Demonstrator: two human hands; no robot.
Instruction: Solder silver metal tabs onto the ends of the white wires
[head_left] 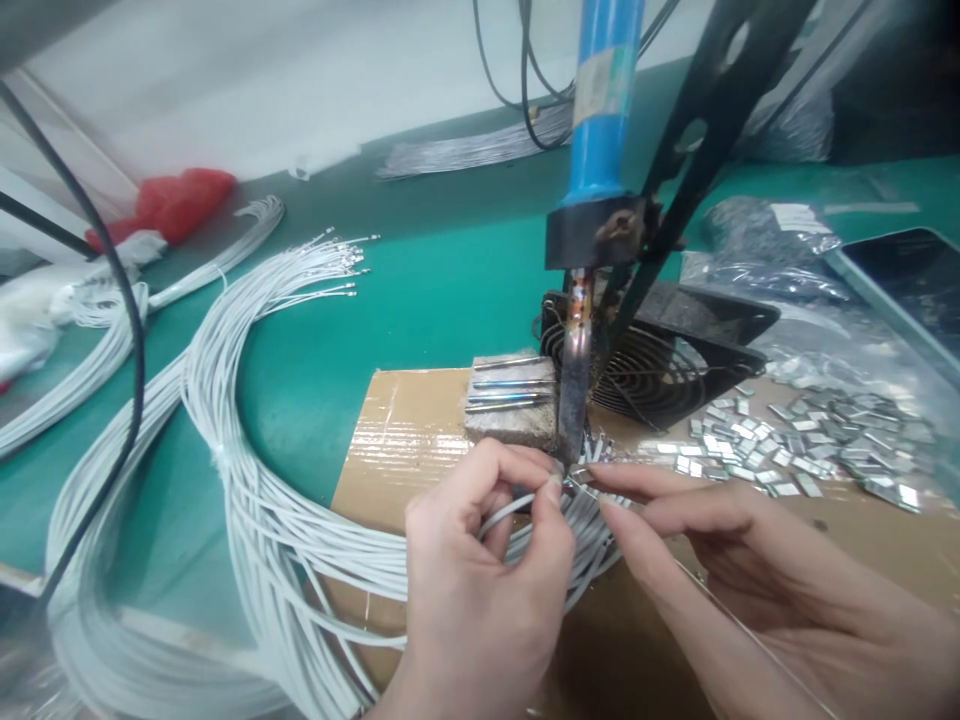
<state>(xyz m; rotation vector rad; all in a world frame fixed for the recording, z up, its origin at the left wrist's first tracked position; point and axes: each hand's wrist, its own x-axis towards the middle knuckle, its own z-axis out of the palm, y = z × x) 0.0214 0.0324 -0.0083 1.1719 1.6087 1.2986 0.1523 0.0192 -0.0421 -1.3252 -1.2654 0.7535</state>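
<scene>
Below the soldering iron (576,390), whose blackened tip points down, my two hands meet at the fingertips. My left hand (495,570) is closed, pinching the end of a white wire (510,508) between thumb and forefinger. Thumb and forefinger of my right hand (720,550) close on a small shiny metal tab (580,476) held against the wire end; fingers partly hide the contact. A thin solder wire (739,625) runs across the right palm toward the lower right. Behind my fingers lies a bundle of white wires (322,535), curving in from the left.
A stained block (511,412) with metal rods stands on the cardboard (405,420). Right of the iron are a black fan (660,360) and many loose metal tabs (787,440). The iron's black stand arm (697,130) slopes overhead. A black cable (135,330) hangs at left.
</scene>
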